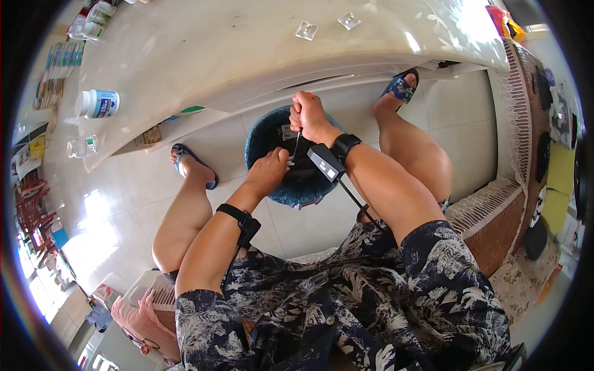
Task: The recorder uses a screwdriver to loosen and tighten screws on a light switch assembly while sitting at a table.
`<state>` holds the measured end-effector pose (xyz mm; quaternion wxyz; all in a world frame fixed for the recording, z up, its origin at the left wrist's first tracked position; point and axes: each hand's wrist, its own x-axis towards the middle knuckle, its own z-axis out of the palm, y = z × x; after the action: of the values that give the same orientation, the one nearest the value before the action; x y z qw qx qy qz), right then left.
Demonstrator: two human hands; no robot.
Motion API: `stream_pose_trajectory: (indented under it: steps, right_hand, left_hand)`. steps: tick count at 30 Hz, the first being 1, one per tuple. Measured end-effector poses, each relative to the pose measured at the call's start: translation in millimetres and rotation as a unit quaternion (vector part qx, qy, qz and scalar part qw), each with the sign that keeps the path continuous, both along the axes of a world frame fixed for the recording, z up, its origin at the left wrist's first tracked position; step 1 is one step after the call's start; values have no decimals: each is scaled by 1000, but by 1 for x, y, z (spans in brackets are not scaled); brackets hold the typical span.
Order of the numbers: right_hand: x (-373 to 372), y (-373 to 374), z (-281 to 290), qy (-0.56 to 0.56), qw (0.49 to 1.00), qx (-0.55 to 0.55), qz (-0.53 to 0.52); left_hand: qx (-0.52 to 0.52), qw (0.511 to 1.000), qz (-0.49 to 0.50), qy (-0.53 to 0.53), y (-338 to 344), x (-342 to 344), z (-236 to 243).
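Note:
My right hand [309, 117] is closed around an orange handle [309, 94] with a thin metal shaft [299, 143] pointing down, likely a screwdriver. Below it and to the left, my left hand [270, 168] pinches a small metallic piece [291, 162] at the lower end of the shaft. Both hands are over a round bin with a blue liner [257, 134]; a small pale item [288, 131] shows inside it. Black devices [325, 162] are strapped to both forearms.
A glossy pale table [204, 49] spans ahead, bearing two small square pieces [307, 30], white bottles [97, 104] and stacked items at left. My legs straddle the bin, feet in blue slippers [401, 85]. A bench with fringed cover [482, 216] stands at right, pink cloth [139, 312] at lower left.

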<state>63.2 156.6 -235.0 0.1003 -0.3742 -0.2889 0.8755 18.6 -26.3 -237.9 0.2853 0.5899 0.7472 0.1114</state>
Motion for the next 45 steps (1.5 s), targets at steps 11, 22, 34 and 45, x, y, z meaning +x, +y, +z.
stream_pose_trajectory:
  steps: [11,22,34,45]
  right_hand:
    - [0,-9,1,0,999,39,32]
    - [1,-17,1,-1,998,42,41]
    - [-1,-29,6,14,991,82,104]
    - [2,-21,-9,-15,998,47,41]
  left_hand:
    - [-26,1000,-6,11,0,7,-3]
    - [-38,999,-15,14,-1,10,-6]
    - [-66,998,-15,17,-3,14,-3]
    - [-56,998,-29,11,-3,14,-3]
